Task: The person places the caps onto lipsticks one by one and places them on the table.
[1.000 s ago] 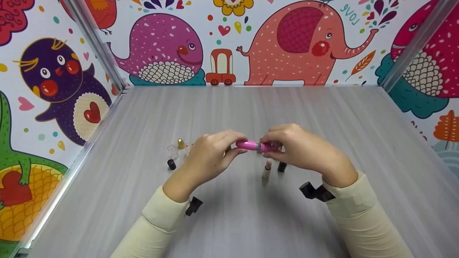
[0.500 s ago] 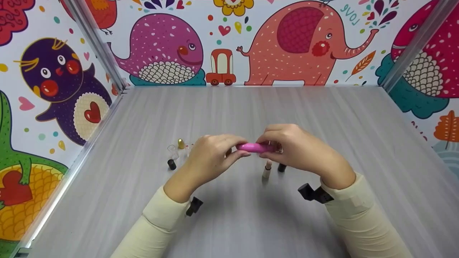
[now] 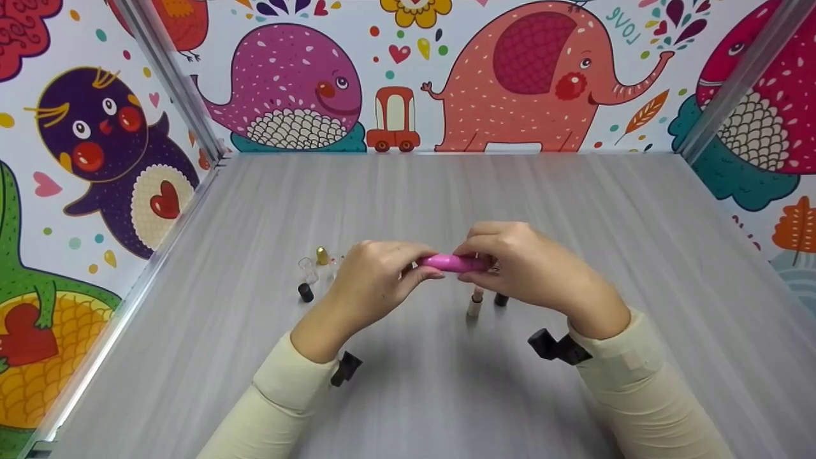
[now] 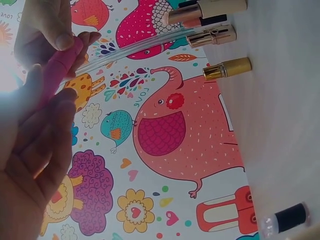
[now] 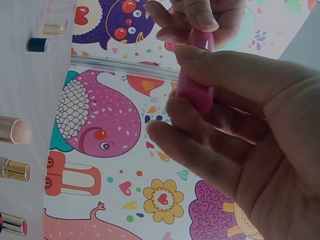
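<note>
Held level above the table in the head view is a glossy pink lipstick (image 3: 449,262), its two parts meeting with no silver band showing. My left hand (image 3: 373,274) pinches its left end between thumb and fingers. The other end is gripped by my right hand (image 3: 526,264), whose fingers hide part of it. In the right wrist view the pink tube (image 5: 196,95) lies between my right thumb and fingers. Beyond it, the left fingers hold the far end. Under the right hand stand an uncapped beige lipstick (image 3: 474,306) and a black tube (image 3: 502,299), partly covered.
Left of the left hand are a small black piece (image 3: 305,292), a clear piece (image 3: 308,270) and a gold one (image 3: 321,255). More lipsticks stand upright in the left wrist view, including a gold one (image 4: 227,68). Patterned walls (image 3: 408,76) border the grey table (image 3: 408,191).
The silver band visible between the lipstick's two pink parts a second ago has disappeared as the right hand moved slightly left and the parts came together. Since then the hands have barely moved.
</note>
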Demonstrator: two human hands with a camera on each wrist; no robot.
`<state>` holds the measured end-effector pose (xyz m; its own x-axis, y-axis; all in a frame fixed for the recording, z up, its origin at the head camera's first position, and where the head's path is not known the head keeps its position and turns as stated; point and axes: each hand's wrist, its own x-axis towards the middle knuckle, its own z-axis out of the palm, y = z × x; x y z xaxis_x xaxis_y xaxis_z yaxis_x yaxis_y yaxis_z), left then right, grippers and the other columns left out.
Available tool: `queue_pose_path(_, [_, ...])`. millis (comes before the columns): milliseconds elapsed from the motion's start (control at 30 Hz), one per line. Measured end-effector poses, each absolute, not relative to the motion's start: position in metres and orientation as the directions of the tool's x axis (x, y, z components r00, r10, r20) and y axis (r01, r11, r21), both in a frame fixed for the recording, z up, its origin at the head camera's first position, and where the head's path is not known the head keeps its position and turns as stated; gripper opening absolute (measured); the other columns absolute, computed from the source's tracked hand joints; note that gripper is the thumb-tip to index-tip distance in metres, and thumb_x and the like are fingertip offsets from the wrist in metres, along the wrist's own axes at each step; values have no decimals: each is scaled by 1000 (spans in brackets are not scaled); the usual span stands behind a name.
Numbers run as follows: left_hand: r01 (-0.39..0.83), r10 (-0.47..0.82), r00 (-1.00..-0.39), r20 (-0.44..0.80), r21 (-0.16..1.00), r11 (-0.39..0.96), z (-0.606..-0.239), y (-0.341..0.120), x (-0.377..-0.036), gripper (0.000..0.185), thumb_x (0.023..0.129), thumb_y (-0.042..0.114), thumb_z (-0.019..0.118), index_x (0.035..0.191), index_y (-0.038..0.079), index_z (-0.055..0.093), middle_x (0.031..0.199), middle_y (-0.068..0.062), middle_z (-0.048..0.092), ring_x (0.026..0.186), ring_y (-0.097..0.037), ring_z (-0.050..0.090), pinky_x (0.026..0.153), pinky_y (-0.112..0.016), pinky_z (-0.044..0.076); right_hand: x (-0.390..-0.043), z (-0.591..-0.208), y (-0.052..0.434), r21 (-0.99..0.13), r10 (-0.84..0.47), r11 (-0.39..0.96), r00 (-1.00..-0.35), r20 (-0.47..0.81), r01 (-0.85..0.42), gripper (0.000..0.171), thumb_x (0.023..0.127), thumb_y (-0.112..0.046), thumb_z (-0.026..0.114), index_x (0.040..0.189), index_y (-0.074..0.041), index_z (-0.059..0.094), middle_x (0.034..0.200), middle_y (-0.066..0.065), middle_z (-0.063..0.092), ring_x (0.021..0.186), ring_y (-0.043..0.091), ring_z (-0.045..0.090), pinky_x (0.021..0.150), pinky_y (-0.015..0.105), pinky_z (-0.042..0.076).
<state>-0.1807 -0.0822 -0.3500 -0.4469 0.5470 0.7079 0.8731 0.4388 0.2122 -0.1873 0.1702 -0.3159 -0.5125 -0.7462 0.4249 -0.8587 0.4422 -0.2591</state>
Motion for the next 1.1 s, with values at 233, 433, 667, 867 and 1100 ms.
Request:
queue_pose_path(233, [870,547,-457,701,226,438,-350,-81,-179,20,92,19,84,101,1,79,91,-8,80,71,-16,74,67,-27,61,-185,-316,170,-230,-745,427,-484,458,-875,26,82,-4,93,105,-2,80,89,6,68,71,13,65,65,26,61])
queue_pose_path(433, [875,548,-451,704,228,427,-350,-81,-178,20,92,18,84,101,1,79,91,-7,80,68,-15,70,63,-26,59,-185,-318,168,-217,-745,404,-457,486,-889,25,82,-4,93,103,-1,81,88,5,68,70,12,65,64,26,60])
queue_pose_path(667, [871,527,-460,714,250,422,-349,-80,-176,21,95,20,82,104,2,80,92,-7,80,67,-13,69,62,-24,57,-187,-317,169,-239,-742,370,-440,506,-898,25,82,-2,92,103,-1,80,89,5,69,71,12,66,64,26,60])
queue_pose_path(867, [848,477,-528,702,410,335,-345,-77,-172,19,99,20,79,110,4,81,95,-4,80,67,-10,66,62,-26,58,-190,-317,169,-260,-728,340,-428,536,-904,24,82,-1,91,102,-2,79,92,4,71,75,12,67,65,29,62])
queue_pose_path(1100, [770,366,-638,677,547,328,-336,-86,-171,18,98,18,81,110,4,81,92,-3,77,64,-11,62,58,-30,56,-194,-316,175,-283,-688,358,-456,565,-890,25,83,1,90,105,-2,80,93,5,75,78,12,72,67,29,63])
